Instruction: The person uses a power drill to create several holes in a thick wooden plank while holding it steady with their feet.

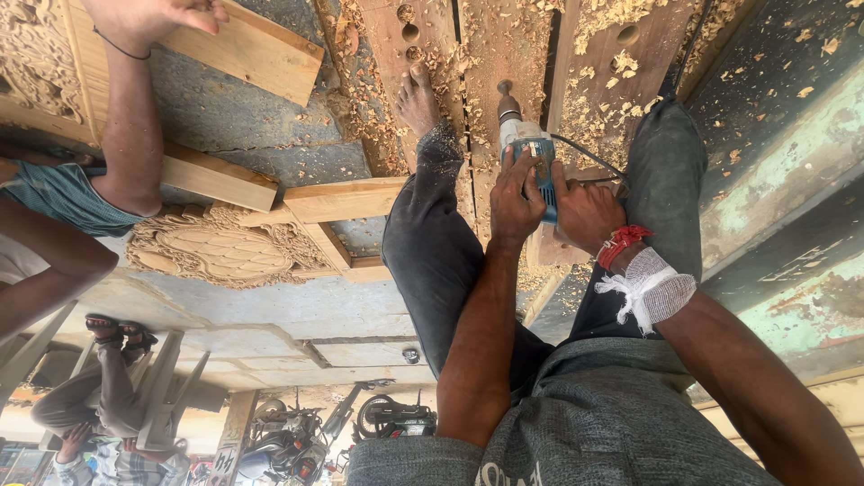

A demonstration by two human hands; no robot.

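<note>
Shavings lie thick on the plank (504, 45) under a bare foot (417, 99). Left hand (515, 202) and right hand (585, 214) wrap closed fingers round the blue drill (531, 148), whose bit could skid footward.

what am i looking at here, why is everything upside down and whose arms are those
This is one picture from a camera worn on a person's head, looking down at their own hands, so the scene appears flipped. The two arms coming up from the bottom are that person's. Both hands grip a blue and silver electric drill: the left hand wraps its body, and the right hand, above a white bandaged wrist, holds its handle. The drill's tip presses into brown wooden planks covered in pale shavings, with round holes already bored. The person's bare foot rests on the planks. At the left, another person's arm reaches over a pale timber frame beside a carved wooden panel.
</note>
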